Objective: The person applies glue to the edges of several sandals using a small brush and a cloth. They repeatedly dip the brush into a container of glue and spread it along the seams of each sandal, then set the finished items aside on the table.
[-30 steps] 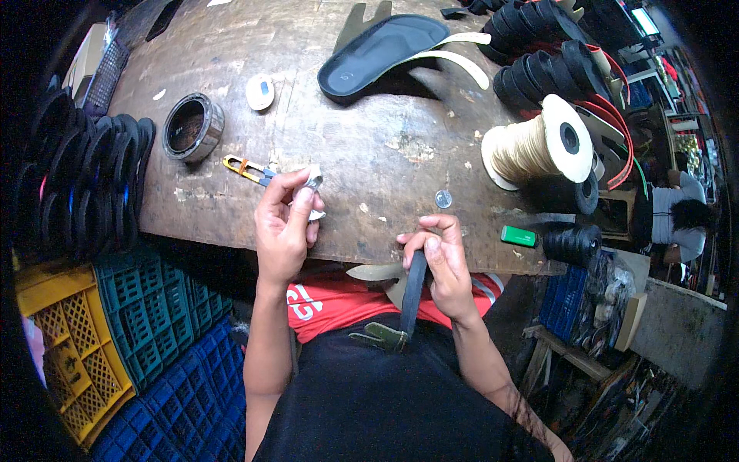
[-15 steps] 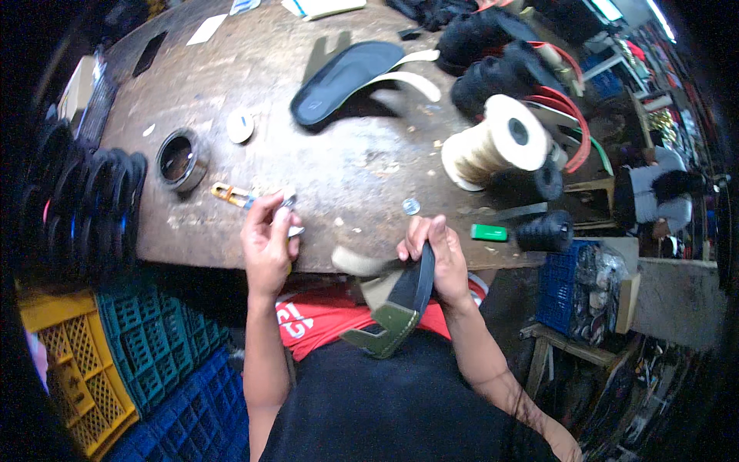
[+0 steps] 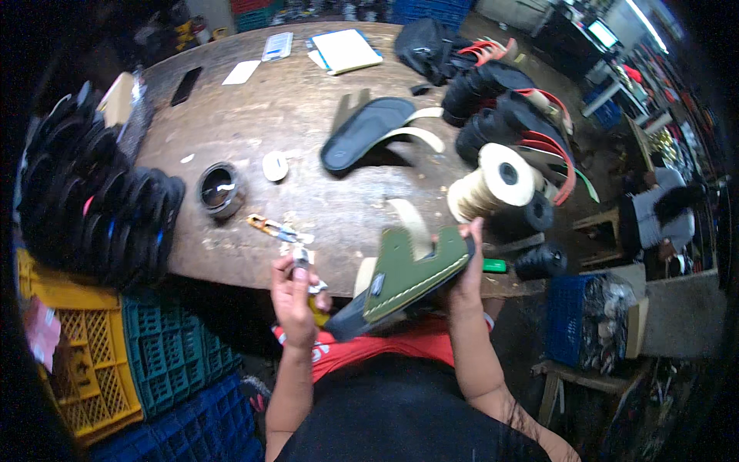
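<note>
My left hand [image 3: 292,300] is closed on a small metal-tipped tool with a yellow handle [image 3: 318,312], near the table's front edge. My right hand [image 3: 469,269] grips a sandal [image 3: 408,273] with an olive-green, stitched upper, pale straps and a dark sole, raised and tilted over that edge. A yellow utility knife [image 3: 268,227], a round dark tin [image 3: 220,190] and a small white round case [image 3: 275,165] lie beyond my left hand. Another dark sandal [image 3: 362,131] with pale straps lies farther back. A cream thread spool [image 3: 477,189] and a green box [image 3: 493,266] are at the right.
Stacked black soles [image 3: 100,200] fill the left end, above plastic crates [image 3: 81,354]. Black rolls [image 3: 493,131] with red straps, a black bag [image 3: 427,54], papers [image 3: 344,51] and a phone [image 3: 186,85] lie farther back. Another person [image 3: 662,219] is at the far right.
My right hand has lifted and turned the green sandal up toward the table, so its upper now faces the camera. The view has shifted, showing more of the table's back.
</note>
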Tool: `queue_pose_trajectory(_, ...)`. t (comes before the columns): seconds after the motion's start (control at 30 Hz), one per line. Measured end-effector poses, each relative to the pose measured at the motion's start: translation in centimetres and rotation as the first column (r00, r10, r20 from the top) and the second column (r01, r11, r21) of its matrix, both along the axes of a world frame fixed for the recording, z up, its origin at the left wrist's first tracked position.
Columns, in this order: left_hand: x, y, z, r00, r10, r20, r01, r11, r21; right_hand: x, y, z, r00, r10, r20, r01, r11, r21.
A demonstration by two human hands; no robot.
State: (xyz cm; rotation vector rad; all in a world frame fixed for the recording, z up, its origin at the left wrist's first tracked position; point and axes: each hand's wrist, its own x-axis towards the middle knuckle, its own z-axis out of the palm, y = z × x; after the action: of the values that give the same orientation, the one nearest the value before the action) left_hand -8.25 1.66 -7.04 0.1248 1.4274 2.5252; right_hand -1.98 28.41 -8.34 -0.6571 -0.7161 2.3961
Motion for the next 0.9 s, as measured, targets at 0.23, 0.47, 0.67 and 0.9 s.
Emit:
queue_pose_trajectory(0.23, 2.3, 1.1, 1.8, 0.96, 0.222, -0.171, -0.236, 0.97, -0.064, 0.0, -1.3, 1.1, 0.973, -0.106, 0.206, 0.127, 0.988, -0.09)
queue_pose_trajectory(0.47, 0.5, 0.9, -0.4, 0.931, 0.252, -0.264, -0.333, 0.884, -0.329, -0.4, -2.1, 2.5, 0.967, -0.249, 0.046, 0.248, 0.968, 0.025)
queue_pose_trajectory(0.67, -2.2, -0.4, -2.7, 0.975, 0.134, -0.176, -0.193, 0.906, -0.376, 0.1, -4.9, 5.6, 0.941, -0.329, 0.077, 0.285, 0.895, 0.343)
queue_pose_trajectory(0.9, -1.9, 0.1, -1.7, 0.977, 0.116, -0.178, -0.177, 0.907, -0.383, 0.4, -4.9, 7.0, 0.955, -0.297, 0.0, 0.268, 0.859, 0.437)
